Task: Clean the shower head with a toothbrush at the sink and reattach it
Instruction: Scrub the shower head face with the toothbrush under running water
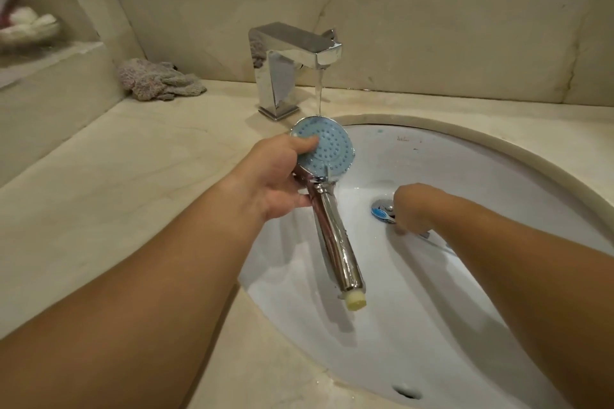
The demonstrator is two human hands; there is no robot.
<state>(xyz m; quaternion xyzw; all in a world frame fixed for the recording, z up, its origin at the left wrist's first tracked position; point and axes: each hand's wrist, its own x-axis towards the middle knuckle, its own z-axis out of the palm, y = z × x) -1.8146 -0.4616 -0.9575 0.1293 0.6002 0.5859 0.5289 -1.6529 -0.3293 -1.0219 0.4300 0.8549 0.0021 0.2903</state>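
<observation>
My left hand (275, 172) grips the chrome shower head (332, 232) at its neck, thumb on the pale blue spray face (329, 146), which is turned up toward me. Its handle slants down over the white sink (498, 176) and ends in a yellowish threaded tip. Water runs from the chrome faucet (289, 66) onto the top rim of the head. Down in the basin, my right hand (412, 209) closes around a blue and white toothbrush (382, 213) lying by the drain; the brush head pokes out to the left, the handle tip behind the wrist.
A crumpled grey cloth (159, 79) lies on the beige marble counter (116, 176) left of the faucet. A raised ledge at far left carries white and red fabric items (26, 26). Marble wall panels stand behind the faucet. An overflow hole (407, 392) sits at the sink's near edge.
</observation>
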